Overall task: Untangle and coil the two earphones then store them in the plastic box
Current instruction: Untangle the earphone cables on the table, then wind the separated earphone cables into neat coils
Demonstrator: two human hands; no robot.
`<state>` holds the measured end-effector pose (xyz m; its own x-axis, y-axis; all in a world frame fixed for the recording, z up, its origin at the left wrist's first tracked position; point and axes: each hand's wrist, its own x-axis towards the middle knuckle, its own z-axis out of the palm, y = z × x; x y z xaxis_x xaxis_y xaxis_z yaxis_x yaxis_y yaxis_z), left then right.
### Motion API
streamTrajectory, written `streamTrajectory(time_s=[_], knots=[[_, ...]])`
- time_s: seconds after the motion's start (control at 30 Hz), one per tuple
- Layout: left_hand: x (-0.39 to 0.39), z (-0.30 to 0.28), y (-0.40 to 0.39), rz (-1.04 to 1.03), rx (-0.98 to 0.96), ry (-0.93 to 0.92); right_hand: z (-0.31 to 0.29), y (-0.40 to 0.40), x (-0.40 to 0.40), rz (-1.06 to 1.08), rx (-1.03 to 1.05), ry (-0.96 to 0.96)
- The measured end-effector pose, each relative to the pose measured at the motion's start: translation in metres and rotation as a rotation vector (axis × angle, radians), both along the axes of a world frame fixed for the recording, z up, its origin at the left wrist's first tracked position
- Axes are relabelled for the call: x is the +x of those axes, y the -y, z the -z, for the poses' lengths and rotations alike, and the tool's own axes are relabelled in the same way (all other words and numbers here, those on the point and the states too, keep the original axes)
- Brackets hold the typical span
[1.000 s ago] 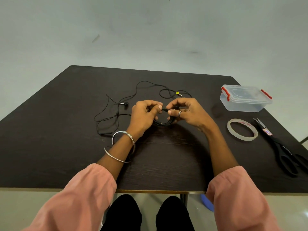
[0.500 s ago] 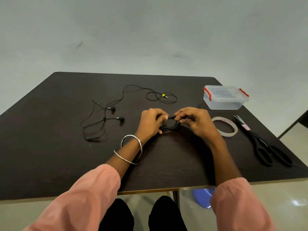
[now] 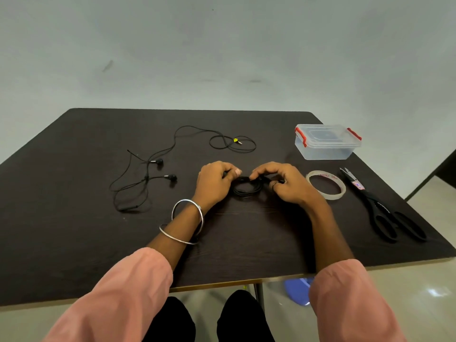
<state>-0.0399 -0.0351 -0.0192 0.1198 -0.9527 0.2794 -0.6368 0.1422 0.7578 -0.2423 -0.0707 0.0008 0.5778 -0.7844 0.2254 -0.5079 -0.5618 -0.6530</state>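
Pinching the coil (image 3: 246, 188) from both sides, left hand (image 3: 214, 182) and right hand (image 3: 283, 183) clench it low over the bench (image 3: 74, 243), apparently keeping loops together; second earphone (image 3: 148, 176) lies loose, box (image 3: 325, 144) shut.

We can't see the top of the coiled earphone (image 3: 246, 187): left hand (image 3: 214, 182) and right hand (image 3: 283, 182) fingers cover it. Tape roll (image 3: 325, 184) label too small to read. Tabletop (image 3: 74, 243) near-left corner cut off.
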Motion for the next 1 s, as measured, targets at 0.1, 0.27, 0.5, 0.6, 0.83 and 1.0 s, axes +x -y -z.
streamTrajectory(time_s=[0.1,0.27,0.5,0.6,0.83,1.0], knots=[[0.001,-0.004,-0.005,0.025,-0.004,-0.033,0.002,0.001,0.0,-0.013,0.0,0.008],[0.002,-0.006,-0.009,0.027,0.018,-0.074,0.001,0.001,0.002,-0.016,-0.035,0.026],[0.002,-0.006,-0.01,-0.002,-0.028,-0.136,0.0,-0.003,0.004,0.038,0.035,0.095],[0.002,-0.005,-0.01,-0.055,-0.086,-0.229,0.002,-0.001,0.005,0.093,0.017,0.163],[0.031,-0.023,-0.032,-0.216,-0.428,-0.374,-0.004,-0.011,0.015,0.326,-0.375,0.448],[0.093,-0.033,-0.056,-0.437,-0.413,-0.384,-0.017,-0.038,0.061,0.217,-0.634,0.369]])
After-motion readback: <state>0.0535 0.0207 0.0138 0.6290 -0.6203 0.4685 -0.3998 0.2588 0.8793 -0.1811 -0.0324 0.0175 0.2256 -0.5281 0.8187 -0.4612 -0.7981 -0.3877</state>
